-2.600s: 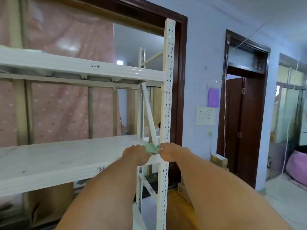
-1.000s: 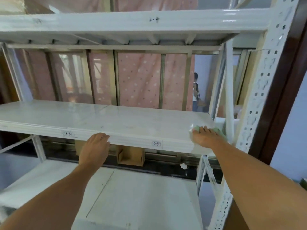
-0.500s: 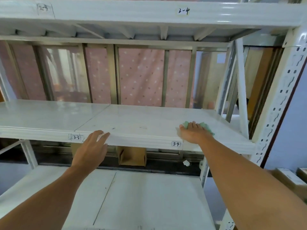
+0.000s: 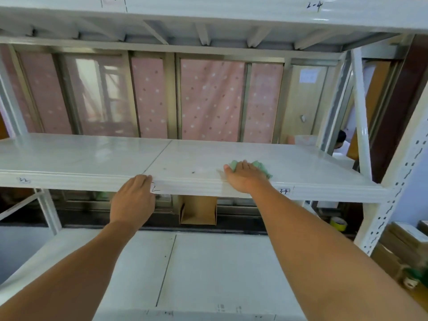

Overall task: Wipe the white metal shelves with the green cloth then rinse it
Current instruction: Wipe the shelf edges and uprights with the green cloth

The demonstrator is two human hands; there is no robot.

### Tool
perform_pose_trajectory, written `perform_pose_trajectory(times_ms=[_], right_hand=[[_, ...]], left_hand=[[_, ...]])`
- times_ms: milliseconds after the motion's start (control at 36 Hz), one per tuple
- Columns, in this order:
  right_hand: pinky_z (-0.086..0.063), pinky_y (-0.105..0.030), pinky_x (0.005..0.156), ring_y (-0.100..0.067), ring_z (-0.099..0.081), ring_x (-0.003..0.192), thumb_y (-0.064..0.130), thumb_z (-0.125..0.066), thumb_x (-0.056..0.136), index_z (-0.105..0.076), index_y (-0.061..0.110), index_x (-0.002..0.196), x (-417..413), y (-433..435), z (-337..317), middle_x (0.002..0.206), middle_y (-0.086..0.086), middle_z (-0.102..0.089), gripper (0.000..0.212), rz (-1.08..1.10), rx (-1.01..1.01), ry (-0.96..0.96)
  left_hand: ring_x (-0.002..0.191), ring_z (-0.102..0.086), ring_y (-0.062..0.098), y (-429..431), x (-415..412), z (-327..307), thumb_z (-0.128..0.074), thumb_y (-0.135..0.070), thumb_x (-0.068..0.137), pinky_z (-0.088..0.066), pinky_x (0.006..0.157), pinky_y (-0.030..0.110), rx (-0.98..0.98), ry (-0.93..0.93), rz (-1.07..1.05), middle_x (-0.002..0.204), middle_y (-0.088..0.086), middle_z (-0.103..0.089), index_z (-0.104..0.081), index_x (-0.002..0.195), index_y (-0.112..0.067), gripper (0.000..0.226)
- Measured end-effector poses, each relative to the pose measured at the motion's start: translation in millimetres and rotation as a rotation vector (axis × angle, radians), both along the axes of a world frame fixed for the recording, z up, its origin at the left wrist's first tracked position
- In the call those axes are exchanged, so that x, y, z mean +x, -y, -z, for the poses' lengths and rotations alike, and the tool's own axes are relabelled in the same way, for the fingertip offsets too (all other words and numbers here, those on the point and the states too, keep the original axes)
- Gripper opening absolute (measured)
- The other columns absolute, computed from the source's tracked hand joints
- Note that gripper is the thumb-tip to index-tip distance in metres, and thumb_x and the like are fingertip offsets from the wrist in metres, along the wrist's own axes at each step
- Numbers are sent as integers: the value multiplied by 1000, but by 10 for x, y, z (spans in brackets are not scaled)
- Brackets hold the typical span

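Wiping underway | green cloth (image 4: 260, 166) is pressed flat on middle shelf (image 4: 92, 156), near front edge, under right hand (image 4: 245, 179), fingers straight | left hand (image 4: 133, 200) is rested loosely on shelf lip, nothing held | specks (image 4: 193, 172) are left beside cloth; lower shelf (image 4: 208, 262) and rinsing are judged undone

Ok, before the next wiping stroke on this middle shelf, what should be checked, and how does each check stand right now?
1. The green cloth lies on the middle shelf under the right hand: ok.
2. The right hand presses it with flat fingers: ok.
3. The left hand rests on the shelf's front edge, holding nothing: ok.
4. The surface left of the cloth shows only small dark specks, nothing to bump into: ok.
5. Is the cloth clean enough to go on? It is mostly covered by the hand: cannot tell.
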State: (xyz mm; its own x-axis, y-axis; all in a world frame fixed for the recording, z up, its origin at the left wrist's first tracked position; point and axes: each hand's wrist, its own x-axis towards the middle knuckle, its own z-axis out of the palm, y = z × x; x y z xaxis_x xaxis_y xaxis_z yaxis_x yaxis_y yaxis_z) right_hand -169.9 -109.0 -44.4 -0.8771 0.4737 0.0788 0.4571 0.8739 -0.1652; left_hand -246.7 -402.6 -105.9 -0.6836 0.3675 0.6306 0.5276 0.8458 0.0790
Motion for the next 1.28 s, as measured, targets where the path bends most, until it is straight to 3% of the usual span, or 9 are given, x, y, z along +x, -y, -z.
perform_pose_trajectory(times_ms=[278,472,694,833,1083,1278], right_hand=[[-7,-44,124,-27,-7,153,66,-3,96,-6,11,160,-355,714,34,167,-9,-3,84,-38,17,-4],[-7,-44,123,-28,-7,153,66,-3,96,-8,11,160,-579,1138,53,167,-10,-5,85,-46,23,-28],[-4,-43,123,-28,-4,154,66,-4,96,-4,10,160,-866,1636,38,167,-12,-2,85,-48,17,-18],[-8,-44,123,-30,-7,153,67,-5,95,-5,7,159,-1114,2025,60,166,-14,-4,88,-70,30,-30],[-5,-44,123,-30,-3,154,67,-5,96,-1,9,160,-1583,2821,36,167,-14,1,86,-136,19,-19],[-5,-44,123,-31,-2,153,67,-8,97,-1,8,159,-1921,3406,26,166,-14,2,87,-145,-6,-7]], left_hand=[[104,-63,22,150,-136,-33,-56,-12,86,-52,92,36,-33,-53,85,118,4,-66,-64,123,-9,38],[115,-60,18,311,-233,-51,-56,-12,86,-48,99,33,-15,-44,209,127,-1,-64,-62,129,-14,44],[93,-69,20,749,-464,-169,-66,0,77,-57,75,29,-2,-128,393,107,2,-73,-74,110,-10,36],[94,-64,22,1221,-798,-199,-64,-1,78,-55,82,33,-19,-115,322,108,4,-69,-74,108,-7,32],[95,-63,21,1992,-1181,-179,-62,-2,80,-56,81,34,-48,-85,294,107,3,-67,-73,110,-8,32],[87,-64,22,2280,-1357,-135,-66,3,73,-55,69,29,-28,-79,373,103,4,-65,-74,103,-7,32]])
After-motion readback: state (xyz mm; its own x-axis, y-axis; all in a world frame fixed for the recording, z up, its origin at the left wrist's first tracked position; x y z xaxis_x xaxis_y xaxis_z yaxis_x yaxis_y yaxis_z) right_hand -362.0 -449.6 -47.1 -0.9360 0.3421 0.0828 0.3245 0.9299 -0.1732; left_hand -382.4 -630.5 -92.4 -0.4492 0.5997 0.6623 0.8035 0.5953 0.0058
